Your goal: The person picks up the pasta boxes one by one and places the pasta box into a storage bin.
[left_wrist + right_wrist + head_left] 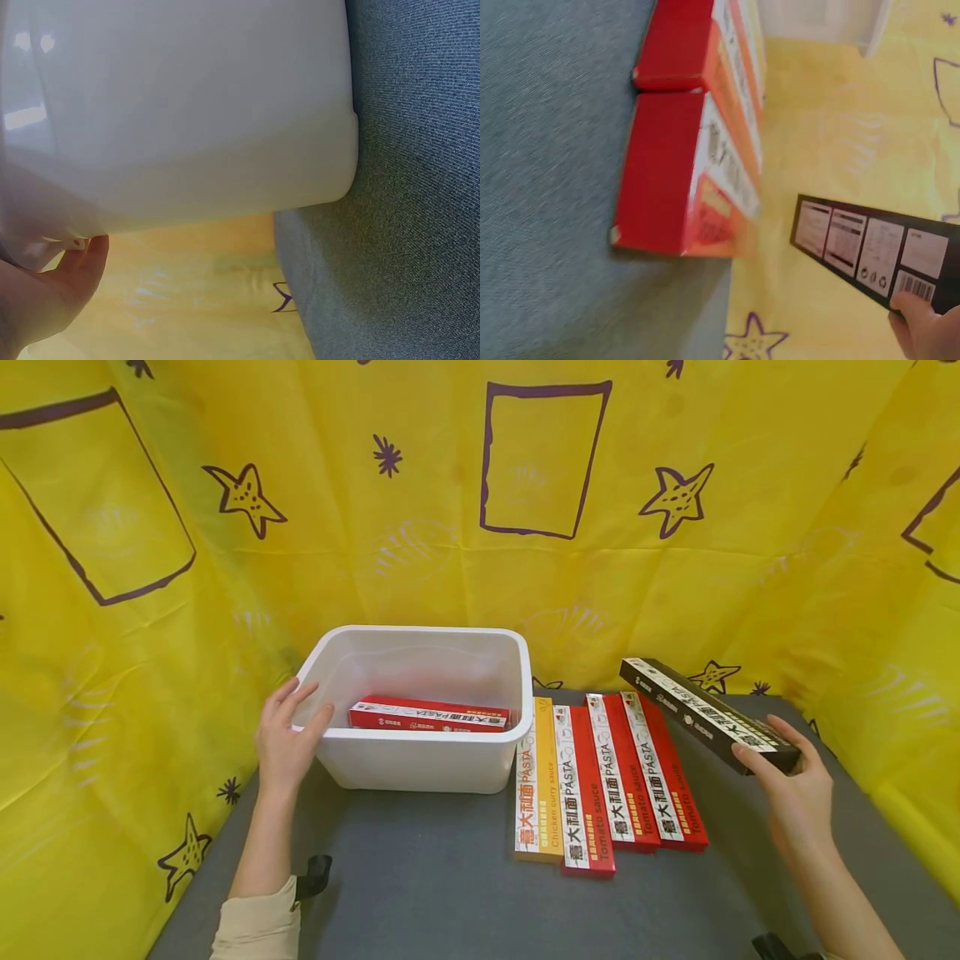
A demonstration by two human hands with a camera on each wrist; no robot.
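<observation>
My left hand (288, 735) holds the left rim of a white plastic bin (420, 768), thumb over the front corner and fingers along the outer side. Inside the bin lies a red pasta box (431, 714). In the left wrist view, fingers (90, 266) curl against the rim. Off to the right, my right hand (802, 785) grips the near end of a black pasta box (697, 710), raised and tilted. Its printed back with a barcode shows in the right wrist view, the thumb (915, 307) pressing on it.
Between bin and right hand, a yellow chicken curry pasta box (551, 785) and three red tomato sauce pasta boxes (592, 802) lie side by side on the grey table (420, 877). A yellow patterned curtain (435, 510) closes off the back and sides.
</observation>
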